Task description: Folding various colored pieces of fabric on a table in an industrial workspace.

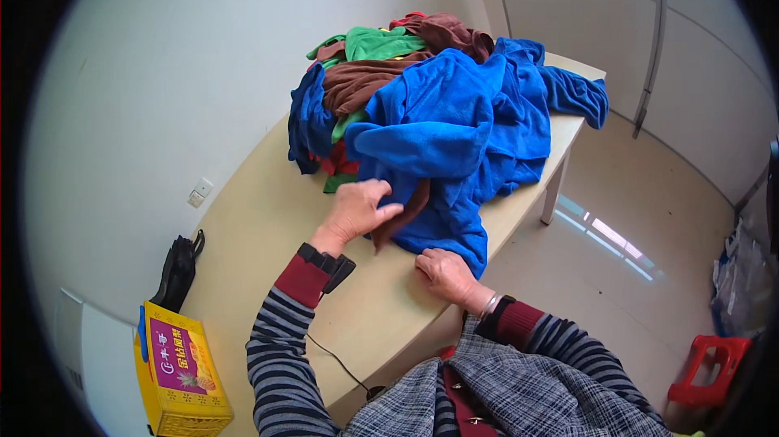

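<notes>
A yellow cardboard box [180, 372] with a purple panel is seen nearest, at the lower left beside the table [268, 218]; it is closed, and its contents cannot be told. A black bag [177, 271] is leaned against the wall just behind it. On the pale table top, the right hand [445, 273] is laid knuckles up, fingers curled, touching the lower edge of a blue towel [454, 145]. The left hand [357, 211] is placed on the same towel, its fingers pinching a brown cloth strip [403, 214] that lies against it. Beyond, a heap of green, brown and red cloths [381, 55] is piled under and behind the blue towel. A red stool [707, 372] is noted on the floor at the right.
</notes>
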Motion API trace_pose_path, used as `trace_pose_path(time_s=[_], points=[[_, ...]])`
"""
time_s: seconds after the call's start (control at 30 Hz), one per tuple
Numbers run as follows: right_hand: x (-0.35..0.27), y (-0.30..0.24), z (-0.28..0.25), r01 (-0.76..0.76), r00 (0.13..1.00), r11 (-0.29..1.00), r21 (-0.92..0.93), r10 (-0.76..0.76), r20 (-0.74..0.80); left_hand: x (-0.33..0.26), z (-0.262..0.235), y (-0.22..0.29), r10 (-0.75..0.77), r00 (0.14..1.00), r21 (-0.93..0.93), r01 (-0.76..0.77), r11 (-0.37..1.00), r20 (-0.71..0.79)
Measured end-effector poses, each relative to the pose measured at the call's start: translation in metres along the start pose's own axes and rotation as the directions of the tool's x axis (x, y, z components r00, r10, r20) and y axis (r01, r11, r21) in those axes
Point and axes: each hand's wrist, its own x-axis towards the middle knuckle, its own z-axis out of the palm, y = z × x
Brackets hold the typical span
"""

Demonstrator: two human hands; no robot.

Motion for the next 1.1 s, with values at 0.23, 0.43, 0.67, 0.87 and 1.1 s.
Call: trace_pose_path(time_s=[0.23, 0.43, 0.67, 0.87, 1.1], points=[[-0.003, -0.003, 0.003, -0.007, 1.000, 0.998, -0.066, 0.006, -0.017, 0.076, -0.008, 0.024, 0.257, 0.818, 0.236, -0.152, 0.960, -0.514], [-0.008, 0.003, 0.010, 0.014, 0.996, 0.999, -0.045, -0.019, -0.092, 0.077, -0.050, -0.017, -0.269, 0.869, -0.264, 0.167, 0.950, -0.416], [-0.009, 0.001, 0.005, 0.023, 0.996, 0.998, -0.050, -0.028, -0.090, -0.005, -0.219, -0.032, -0.497, 0.409, -0.581, -0.107, 0.807, -0.766], [-0.011, 0.008, 0.010, 0.080, 0.989, 0.997, 0.012, -0.078, -0.125, -0.107, -0.245, -0.020, -0.643, 0.414, -0.676, 0.084, 0.732, -0.645], [-0.004, 0.011, 0.015, 0.059, 0.990, 0.998, -0.013, -0.060, -0.126, -0.259, -0.173, -0.023, -0.781, 0.549, -0.364, 0.691, 0.624, -0.298]])
